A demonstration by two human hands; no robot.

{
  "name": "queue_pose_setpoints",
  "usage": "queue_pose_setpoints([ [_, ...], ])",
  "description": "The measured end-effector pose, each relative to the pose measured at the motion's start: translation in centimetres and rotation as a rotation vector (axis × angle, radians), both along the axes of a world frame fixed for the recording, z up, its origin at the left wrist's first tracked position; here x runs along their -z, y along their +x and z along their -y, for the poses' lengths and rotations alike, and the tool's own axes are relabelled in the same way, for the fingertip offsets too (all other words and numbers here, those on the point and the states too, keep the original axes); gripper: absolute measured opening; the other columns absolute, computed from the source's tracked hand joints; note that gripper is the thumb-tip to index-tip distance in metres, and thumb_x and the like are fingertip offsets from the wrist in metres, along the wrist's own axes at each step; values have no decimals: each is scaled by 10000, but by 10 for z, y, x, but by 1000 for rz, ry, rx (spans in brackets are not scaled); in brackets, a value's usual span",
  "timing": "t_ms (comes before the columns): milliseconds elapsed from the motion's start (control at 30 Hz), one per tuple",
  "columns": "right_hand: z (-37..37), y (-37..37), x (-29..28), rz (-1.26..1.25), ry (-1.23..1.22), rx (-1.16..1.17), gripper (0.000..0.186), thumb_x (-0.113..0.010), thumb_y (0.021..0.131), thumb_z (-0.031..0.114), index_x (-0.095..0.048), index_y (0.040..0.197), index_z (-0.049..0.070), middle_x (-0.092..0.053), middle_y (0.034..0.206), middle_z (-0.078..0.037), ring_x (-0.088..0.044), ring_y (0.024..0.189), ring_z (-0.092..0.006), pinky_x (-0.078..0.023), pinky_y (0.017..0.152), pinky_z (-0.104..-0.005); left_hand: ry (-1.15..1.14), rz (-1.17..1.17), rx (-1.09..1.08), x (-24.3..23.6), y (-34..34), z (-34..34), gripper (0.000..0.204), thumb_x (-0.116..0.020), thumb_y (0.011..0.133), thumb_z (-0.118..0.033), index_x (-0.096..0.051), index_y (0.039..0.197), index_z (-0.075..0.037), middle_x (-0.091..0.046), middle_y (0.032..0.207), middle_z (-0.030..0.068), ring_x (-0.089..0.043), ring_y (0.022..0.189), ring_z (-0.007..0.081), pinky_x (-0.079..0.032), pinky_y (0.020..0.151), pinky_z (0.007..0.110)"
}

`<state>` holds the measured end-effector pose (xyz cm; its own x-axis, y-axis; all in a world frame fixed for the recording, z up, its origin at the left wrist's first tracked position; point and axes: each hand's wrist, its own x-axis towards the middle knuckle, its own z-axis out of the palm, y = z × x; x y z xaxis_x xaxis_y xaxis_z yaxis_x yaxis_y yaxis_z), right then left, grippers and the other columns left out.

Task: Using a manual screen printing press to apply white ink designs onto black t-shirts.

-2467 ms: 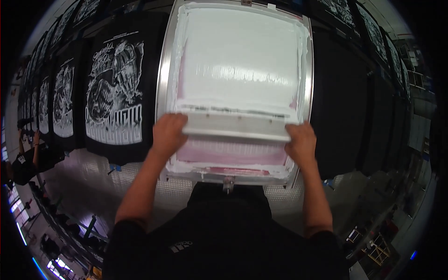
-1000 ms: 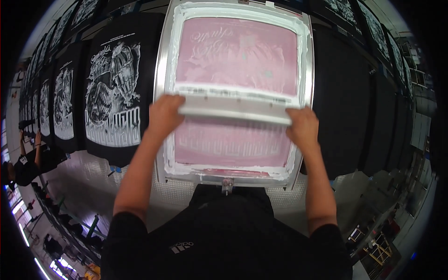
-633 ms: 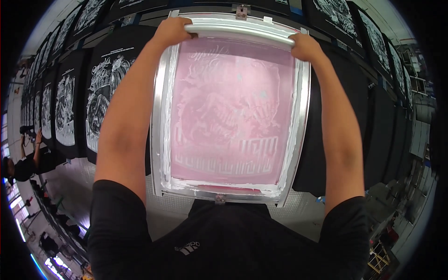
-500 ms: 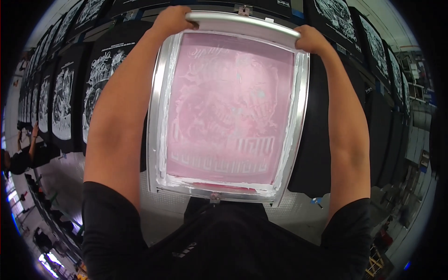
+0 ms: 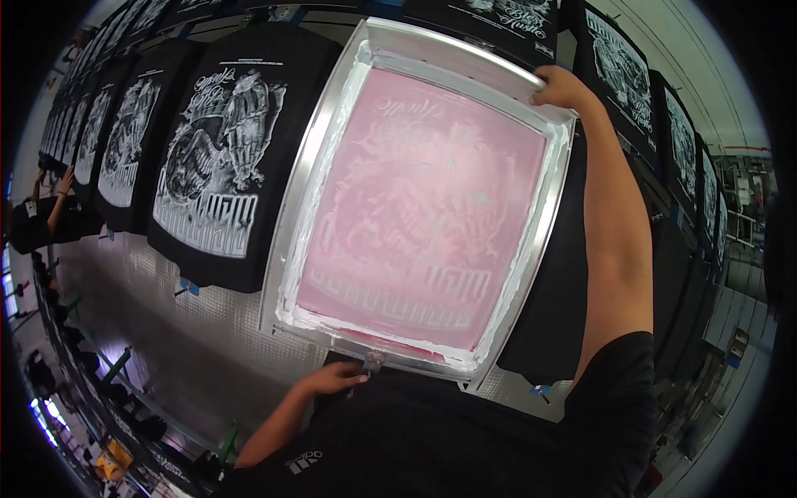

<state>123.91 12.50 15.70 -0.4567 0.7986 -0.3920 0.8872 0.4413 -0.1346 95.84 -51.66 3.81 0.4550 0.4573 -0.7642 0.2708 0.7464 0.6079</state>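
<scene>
My right hand (image 5: 558, 90) is closed on the right end of a long metal squeegee (image 5: 448, 46) at the far end of the screen. The framed pink mesh screen (image 5: 423, 207) shows a faint design, with white ink along its borders. My left hand (image 5: 334, 378), fingers loosely bent and apart, is at the small clamp (image 5: 373, 360) on the screen's near edge; whether it touches it is unclear.
Black printed shirts (image 5: 212, 158) on platens line the left and upper right. A plain black shirt (image 5: 540, 290) lies right of the screen. Another person (image 5: 37, 224) reaches up at the far left. A metal floor (image 5: 207, 332) shows below.
The ink sheet was swept off, exposing pink mesh, as both hands pushed the squeegee to the far end. My left hand then released it and dropped to the near clamp. The view has turned.
</scene>
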Motion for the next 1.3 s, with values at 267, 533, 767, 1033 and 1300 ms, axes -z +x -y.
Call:
queue_pose_setpoints([
  [267, 67, -43, 28, -105, 186, 28, 550, -560, 647, 42, -670, 1186, 68, -683, 1060, -239, -648, 1014, -385, -502, 914, -383, 16, 108, 34, 20, 10, 7, 337, -630, 957, -317, -680, 842, -4, -589, 691, -15, -519, 685, 60, -435, 626, 250],
  [533, 346, -53, 1, -58, 29, 85, 442, -559, 689, -4, -682, 1110, 54, -684, 1070, -172, -624, 1024, -344, -494, 910, -420, 147, 225, -154, 30, 17, 9, 326, -608, 960, -295, -691, 835, -6, -624, 691, 4, -545, 649, 68, -431, 588, 243],
  [767, 580, -59, 8, -252, 193, 49, 294, -571, 680, -32, -598, 961, 53, -582, 834, -76, -556, 835, -276, -426, 739, -395, 124, 143, -58, 24, 17, 2, 275, -613, 956, -262, -682, 907, -1, -657, 734, 23, -574, 692, 83, -452, 625, 253],
  [1033, 469, -41, 0, -287, 328, 37, 355, -612, 668, -36, -671, 996, 84, -629, 795, -89, -595, 793, -304, -468, 737, -423, 203, 242, 51, 68, 4, 10, 272, -607, 968, -284, -684, 962, -23, -653, 772, 19, -580, 766, 90, -473, 712, 290],
  [1300, 190, -23, 53, -248, 652, -58, 292, -587, 718, -17, -671, 974, 94, -657, 840, -59, -604, 869, -261, -452, 771, -410, 520, -187, 820, -59, -13, -124, 473, -568, 924, -497, -689, 841, -48, -674, 809, 159, -648, 791, 361, -501, 740, 466],
])
